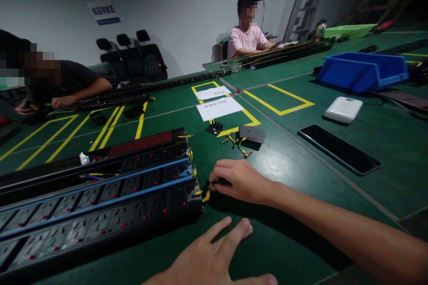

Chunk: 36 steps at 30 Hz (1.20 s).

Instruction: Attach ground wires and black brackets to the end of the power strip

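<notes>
Several long black power strips with sockets and small red dots lie side by side on the left, their ends pointing right. From the end of the nearest one sticks out a short yellow-green wire. My right hand is closed, with thumb and fingers pinched on this wire; the exact grip is partly hidden. Below, near the bottom edge, my left hand is open with fingers spread, holding nothing. Just beyond my right hand lie loose yellow-green wires, a dark metal plate and a small black bracket.
Yellow tape and paper labels mark the green table. To the right are a phone, a white box-shaped device and a blue bin. One person sits at the far side, another at left.
</notes>
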Available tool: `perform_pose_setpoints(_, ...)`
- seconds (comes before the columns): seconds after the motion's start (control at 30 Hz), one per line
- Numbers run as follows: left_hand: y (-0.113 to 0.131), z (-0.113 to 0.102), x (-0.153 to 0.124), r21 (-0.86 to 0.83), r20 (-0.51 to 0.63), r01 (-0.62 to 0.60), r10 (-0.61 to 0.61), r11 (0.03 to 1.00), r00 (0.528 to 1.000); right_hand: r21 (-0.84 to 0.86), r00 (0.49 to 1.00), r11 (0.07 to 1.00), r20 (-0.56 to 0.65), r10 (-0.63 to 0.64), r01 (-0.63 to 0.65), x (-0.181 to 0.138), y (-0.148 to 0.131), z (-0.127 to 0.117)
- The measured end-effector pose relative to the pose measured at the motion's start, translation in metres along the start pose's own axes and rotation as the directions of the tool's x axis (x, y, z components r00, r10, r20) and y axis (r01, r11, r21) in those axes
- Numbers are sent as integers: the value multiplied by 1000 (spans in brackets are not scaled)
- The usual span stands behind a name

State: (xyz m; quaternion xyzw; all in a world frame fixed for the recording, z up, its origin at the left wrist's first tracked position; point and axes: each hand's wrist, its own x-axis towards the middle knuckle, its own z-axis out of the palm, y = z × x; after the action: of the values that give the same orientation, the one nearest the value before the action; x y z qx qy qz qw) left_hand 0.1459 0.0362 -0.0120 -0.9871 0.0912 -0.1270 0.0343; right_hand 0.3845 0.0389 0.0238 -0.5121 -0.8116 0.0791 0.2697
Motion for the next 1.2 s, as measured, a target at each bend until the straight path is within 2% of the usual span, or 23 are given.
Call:
perform_pose_setpoints(0.27, -2, -6, 3, -16, -16, -9, 8, 1000, 1000, 2, 994, 995, -43, -101, 101, -2, 4, 7)
perform_pose_setpoints(0.6, 1, -2, 1, -8, 5, 14, -14, 1000, 1000, -154, 977, 968, -55, -207, 197, -5, -3, 4)
perform_pose_setpoints(0.77, 3, 0, 2, -11, -34, 39, -39, 999, 999, -236, 957, 937, -73, -282, 258, -5, -4, 4)
perform_pose_setpoints(0.97, 3, 2, 0, -26, -22, 27, -28, 999, 999, -212, 958, 951, -130, -255, 224, -6, -5, 5)
perform_pose_setpoints(1.2, 2, 1, 0, -31, 36, 15, -14, 999, 999, -164, 969, 966, -110, -220, 201, -6, -2, 5)
